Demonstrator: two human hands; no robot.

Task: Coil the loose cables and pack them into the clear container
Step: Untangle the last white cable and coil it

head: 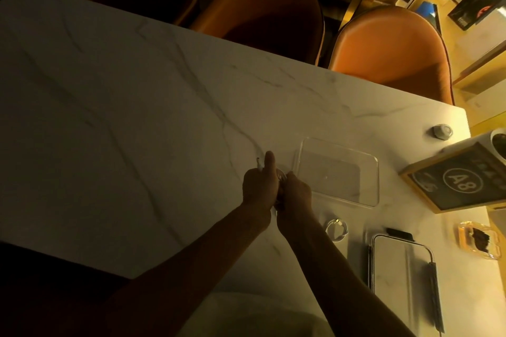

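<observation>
Both hands meet over the white marble table, left of the clear container. My left hand grips a white cable, whose plug end sticks up beside the raised thumb. My right hand pinches the cable's loops between the two hands. Most of that cable is hidden by the fingers. A second white cable lies coiled on the table, near my right forearm. The clear container has nothing in it.
The container's lid lies at the near right with a dark object at its top. A framed sign marked A8, an ashtray and a small round item stand at the right. Orange chairs line the far edge.
</observation>
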